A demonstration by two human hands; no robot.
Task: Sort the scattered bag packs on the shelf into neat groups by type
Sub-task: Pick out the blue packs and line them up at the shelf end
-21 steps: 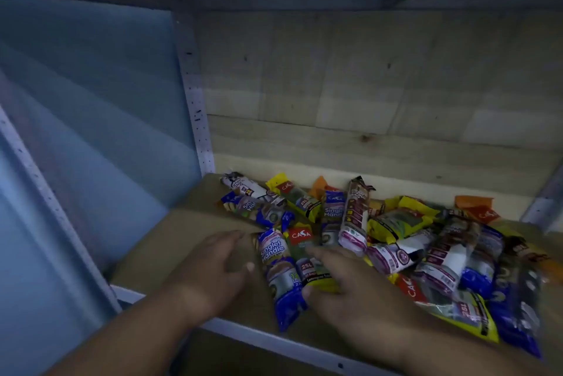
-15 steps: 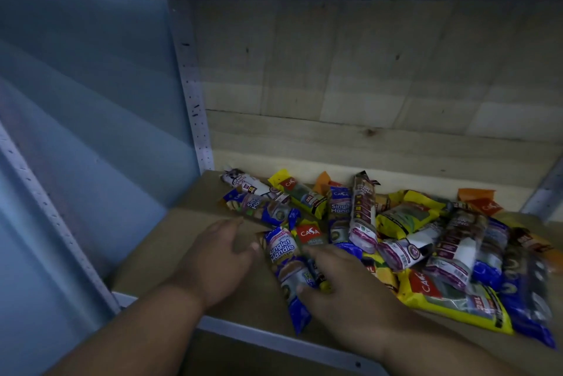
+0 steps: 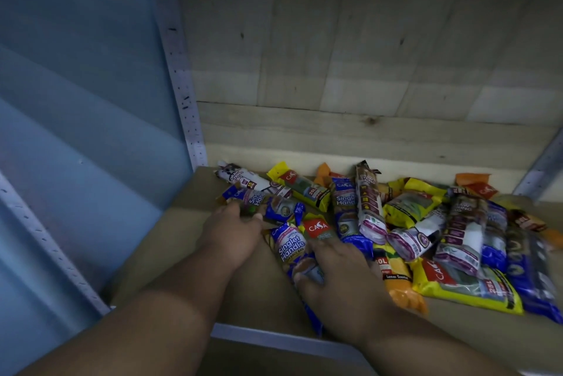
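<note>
On the dim wooden shelf (image 3: 170, 257) the packs lie unsorted. The left hand (image 3: 234, 231) touches one blue pack (image 3: 259, 202) with loosely spread fingers; the right hand (image 3: 338, 272) lies flat on another Singlet Handle pack (image 3: 291, 246), likely gathering that type.

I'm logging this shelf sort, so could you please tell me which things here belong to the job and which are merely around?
Part of the job:
- blue Singlet Handle packs
- yellow Casa packs
- white drawstring bag packs
- orange packs
- left hand
- right hand

Just around:
- shelf board
- wooden back panel
- perforated metal upright

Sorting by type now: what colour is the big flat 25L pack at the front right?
Yellow, with a red Casa label: the 25L pack, clearest in the head view.
</note>
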